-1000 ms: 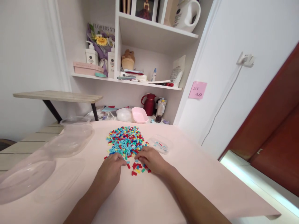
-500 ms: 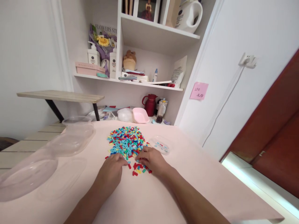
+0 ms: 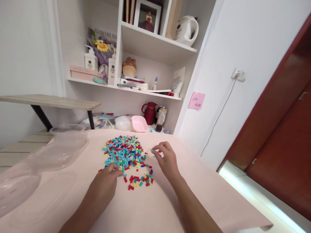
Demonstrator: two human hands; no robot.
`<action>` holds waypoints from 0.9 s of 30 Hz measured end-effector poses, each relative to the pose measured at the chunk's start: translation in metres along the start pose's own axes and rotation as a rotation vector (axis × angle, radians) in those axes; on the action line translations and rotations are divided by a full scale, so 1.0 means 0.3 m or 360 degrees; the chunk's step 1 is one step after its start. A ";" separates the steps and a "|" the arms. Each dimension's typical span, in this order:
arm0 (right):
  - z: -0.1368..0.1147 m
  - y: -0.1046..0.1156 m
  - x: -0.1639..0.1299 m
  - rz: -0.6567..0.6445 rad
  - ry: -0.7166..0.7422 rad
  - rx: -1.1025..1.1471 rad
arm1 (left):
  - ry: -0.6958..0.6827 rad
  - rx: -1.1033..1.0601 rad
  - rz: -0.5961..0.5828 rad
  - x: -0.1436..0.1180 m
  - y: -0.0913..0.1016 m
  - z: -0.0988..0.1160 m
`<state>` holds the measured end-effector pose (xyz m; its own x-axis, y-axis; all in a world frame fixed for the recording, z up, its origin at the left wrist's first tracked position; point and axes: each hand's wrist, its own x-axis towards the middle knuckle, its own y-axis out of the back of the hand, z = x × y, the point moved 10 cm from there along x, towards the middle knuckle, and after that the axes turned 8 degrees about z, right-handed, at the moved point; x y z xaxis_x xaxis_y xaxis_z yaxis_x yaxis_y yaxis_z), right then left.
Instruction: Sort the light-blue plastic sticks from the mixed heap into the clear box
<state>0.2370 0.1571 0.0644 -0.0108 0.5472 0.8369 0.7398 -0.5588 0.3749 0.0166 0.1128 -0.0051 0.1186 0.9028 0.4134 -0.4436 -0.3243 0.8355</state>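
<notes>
Right hand (image 3: 167, 158) pinches blue bead (image 3: 152, 150) | left hand (image 3: 105, 181) fingers curled, resting at bead pile (image 3: 122, 152), holding nothing | risk: loose pinch drops bead, sleeve-sweep scatters pile.

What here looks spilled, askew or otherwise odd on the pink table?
Nothing looks damaged. The coloured beads lie loose in a heap straight on the table, with a smaller scatter apart from it between the left hand and right hand. The clear containers at left hold none.

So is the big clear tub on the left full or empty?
Empty. Through the tub only the pink table shows; the beads all lie outside it.
</notes>
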 end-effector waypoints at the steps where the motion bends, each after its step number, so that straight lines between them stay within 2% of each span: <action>1: 0.031 0.036 0.009 0.0109 -0.0061 -0.0030 | 0.0010 0.0001 0.0005 0.001 0.001 -0.002; 3: 0.088 0.089 0.018 0.0254 -0.0164 -0.0117 | 0.0020 0.0005 0.0029 0.002 0.007 -0.006; 5: 0.136 0.116 0.020 0.0306 -0.0245 -0.0229 | 0.0017 0.0011 0.0061 0.003 0.013 -0.009; 8: 0.176 0.123 0.020 0.0309 -0.0319 -0.0310 | 0.0055 0.0037 0.0098 0.002 0.022 -0.021; 10: 0.166 0.114 0.018 0.0310 -0.0309 -0.0245 | 0.0100 0.0048 0.0106 0.001 0.024 -0.033; 13: 0.093 0.056 0.004 0.0193 -0.0216 -0.0006 | 0.0167 0.0064 0.0142 0.000 0.036 -0.051; 18: -0.136 -0.136 -0.090 -0.0444 0.0152 0.0407 | 0.0369 0.0153 0.0268 -0.009 0.088 -0.103; 20: -0.205 -0.188 -0.136 -0.0633 0.0283 0.0465 | 0.0495 0.0182 0.0276 -0.018 0.101 -0.130; 23: -0.245 -0.232 -0.174 -0.0740 0.0394 0.0402 | 0.0613 0.0177 0.0231 -0.030 0.097 -0.152; 27: -0.273 -0.274 -0.211 -0.0856 0.0594 0.0315 | 0.0651 0.0135 0.0137 -0.037 0.071 -0.157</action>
<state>0.1217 0.1174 0.0133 -0.6163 0.4454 0.6495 0.6754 -0.1253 0.7267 -0.0361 0.1092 -0.0088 -0.2857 0.9035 0.3194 -0.3600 -0.4101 0.8380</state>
